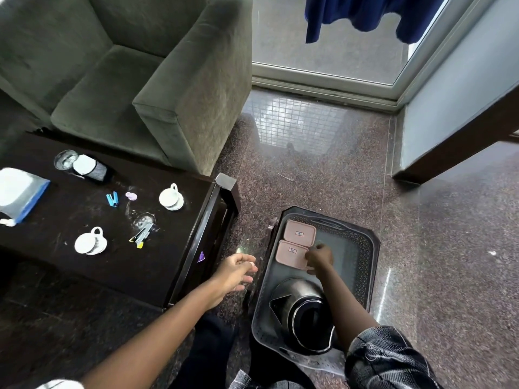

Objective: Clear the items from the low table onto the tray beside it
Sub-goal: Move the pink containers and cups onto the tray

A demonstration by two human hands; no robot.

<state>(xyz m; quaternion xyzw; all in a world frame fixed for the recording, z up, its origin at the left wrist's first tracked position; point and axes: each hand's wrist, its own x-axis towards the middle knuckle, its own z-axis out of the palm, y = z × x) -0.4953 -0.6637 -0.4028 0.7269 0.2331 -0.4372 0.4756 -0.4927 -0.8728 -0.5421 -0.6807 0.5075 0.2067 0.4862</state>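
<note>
A grey-green armchair (pixel 112 88) fills the upper left of the frame, standing on a polished speckled floor (pixel 323 178) that runs across the centre and right. A blue cloth (pixel 365 15) hangs at the top edge. The dark tabletop (pixel 168 248) takes up the left side. The grey tray (pixel 365 265) sits on the floor at lower centre, just right of the tabletop's end.

In the near part of the tray lies a steel kettle (pixel 297 296). Beyond it, along the tray's left side, are two pink lidded boxes touching each other: the farther pink box (pixel 299 233) and the nearer pink box (pixel 290 252).

On the tabletop, a white packet (pixel 16 192) with a blue edge lies at far left. A glass (pixel 65 160) stands against a dark cylinder (pixel 90 168) at the back. One white cup on a saucer (pixel 171 197) sits near the right end, and a second white cup (pixel 90 242) sits nearer the front edge. Between them are a blue clip (pixel 112 199), a small lilac piece (pixel 131 195) and a small bunch of metal pieces (pixel 141 234).

Of the hands, the left hand (pixel 238 272) hovers between the tabletop's end and the tray, fingers loosely spread and holding nothing. The right hand (pixel 318 259) is over the tray, its fingers curled onto the right edge of the nearer pink box.
</note>
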